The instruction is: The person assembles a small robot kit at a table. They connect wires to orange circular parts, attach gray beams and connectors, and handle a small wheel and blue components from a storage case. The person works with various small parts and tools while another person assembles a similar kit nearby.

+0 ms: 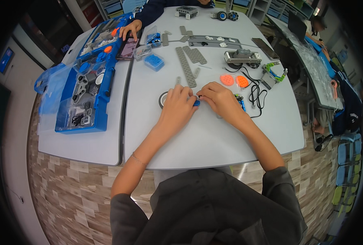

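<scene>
Over the middle of the white table (165,147), my left hand (176,105) is closed on a small blue round piece (196,103). A wheel with a pale hub and dark rim (162,99) shows beside this hand, partly covered by it. Close by on the right, my right hand (221,100) pinches a tiny black piece (199,96) near the blue one. Its exact kind is too small to make out. Some blue and green parts (240,102) lie partly hidden behind my right hand. Two orange gears (226,80) rest just beyond it.
Grey perforated plates (185,67) lie ahead, near a clear box of blue pieces (154,61). A black cable (256,92), a wheeled grey assembly (242,58) and a phone (265,48) are to the right. Left stands a blue case (83,124); another person's hand (130,30) reaches beside it.
</scene>
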Demonstrator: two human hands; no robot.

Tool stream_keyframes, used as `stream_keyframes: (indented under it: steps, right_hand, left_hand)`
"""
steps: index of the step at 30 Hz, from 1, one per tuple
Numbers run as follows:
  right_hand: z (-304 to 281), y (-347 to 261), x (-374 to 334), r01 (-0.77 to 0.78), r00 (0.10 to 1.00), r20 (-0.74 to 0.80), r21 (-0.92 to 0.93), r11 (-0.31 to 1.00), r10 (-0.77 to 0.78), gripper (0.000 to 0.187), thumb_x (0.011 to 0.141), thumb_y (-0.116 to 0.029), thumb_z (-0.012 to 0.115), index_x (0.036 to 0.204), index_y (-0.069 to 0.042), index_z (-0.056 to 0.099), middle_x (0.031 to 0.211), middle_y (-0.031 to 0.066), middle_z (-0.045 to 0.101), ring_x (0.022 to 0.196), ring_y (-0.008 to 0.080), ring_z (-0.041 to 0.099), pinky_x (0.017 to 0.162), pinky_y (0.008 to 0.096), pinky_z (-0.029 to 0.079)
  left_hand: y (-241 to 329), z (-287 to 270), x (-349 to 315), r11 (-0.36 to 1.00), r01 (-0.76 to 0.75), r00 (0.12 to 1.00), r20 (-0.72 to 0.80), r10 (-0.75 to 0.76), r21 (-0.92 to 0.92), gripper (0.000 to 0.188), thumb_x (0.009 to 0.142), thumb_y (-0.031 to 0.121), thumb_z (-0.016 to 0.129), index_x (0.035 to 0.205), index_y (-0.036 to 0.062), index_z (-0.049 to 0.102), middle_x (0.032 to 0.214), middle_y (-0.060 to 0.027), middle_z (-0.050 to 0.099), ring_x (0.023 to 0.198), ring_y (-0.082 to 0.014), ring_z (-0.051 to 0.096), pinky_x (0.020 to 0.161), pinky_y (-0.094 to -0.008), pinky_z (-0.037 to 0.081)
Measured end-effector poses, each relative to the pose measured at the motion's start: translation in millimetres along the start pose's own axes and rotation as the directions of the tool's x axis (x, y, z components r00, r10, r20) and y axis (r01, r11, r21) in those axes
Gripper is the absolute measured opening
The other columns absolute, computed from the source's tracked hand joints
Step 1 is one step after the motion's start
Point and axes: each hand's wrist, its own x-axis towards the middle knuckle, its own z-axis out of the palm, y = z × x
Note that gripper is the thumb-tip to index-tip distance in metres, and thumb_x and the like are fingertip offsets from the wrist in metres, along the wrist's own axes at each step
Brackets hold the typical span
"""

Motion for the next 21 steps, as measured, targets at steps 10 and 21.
stream_keyframes:
  steps: [10, 21]
  right_hand:
    - [-1.1, 6.4, -12.0, 0.123, 0.990, 0.069, -0.002, 0.992, -0.122, 0.019, 0.081, -0.004, 0.074, 0.101, -0.003, 0.075, 0.096, 0.0079, 0.071, 0.093, 0.0267, 0.064, 0.086, 0.0385, 0.049]
    - [-1.0, 5.5, -10.1, 0.136, 0.991, 0.015, 0.002, 0.991, -0.136, 0.018, 0.081, -0.003, 0.073, 0.099, -0.003, 0.073, 0.096, 0.0073, 0.071, 0.093, 0.0268, 0.064, 0.083, 0.0389, 0.047]
  left_hand:
    - [-7.6, -3.5, 0.3, 0.950, 0.178, 0.982, 0.103, -0.156, -0.255, 0.024, 0.076, 0.013, 0.082, 0.095, 0.0048, 0.070, 0.107, -0.0054, 0.060, 0.104, -0.0277, 0.050, 0.091, -0.0408, 0.044]
    - [-5.5, 4.2, -3.1, 0.993, 0.105, 0.993, -0.048, -0.108, -0.060, 0.024, 0.081, 0.016, 0.080, 0.099, 0.0034, 0.072, 0.105, -0.0072, 0.061, 0.103, -0.0288, 0.050, 0.087, -0.0409, 0.043]
